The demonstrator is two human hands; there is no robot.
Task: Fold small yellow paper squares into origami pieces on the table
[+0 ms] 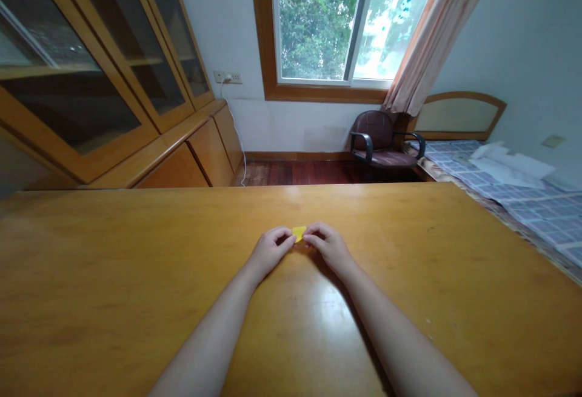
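A small yellow piece of folded paper [299, 233] lies on the wooden table [136, 276], near its middle. My left hand [271, 250] has its fingers curled and pinches the paper's left side. From the right, my right hand [328, 244] pinches the paper's other side with curled fingers. The two hands almost meet, and most of the paper is hidden between the fingertips. Both forearms stretch over the table towards me.
Glass-door wooden cabinets [91, 82] line the left wall. A dark armchair [381, 139] stands under the window [336, 21] beyond the table's far edge. A bed [522, 197] with a checked cover and white sheets of paper [509, 163] runs along the right.
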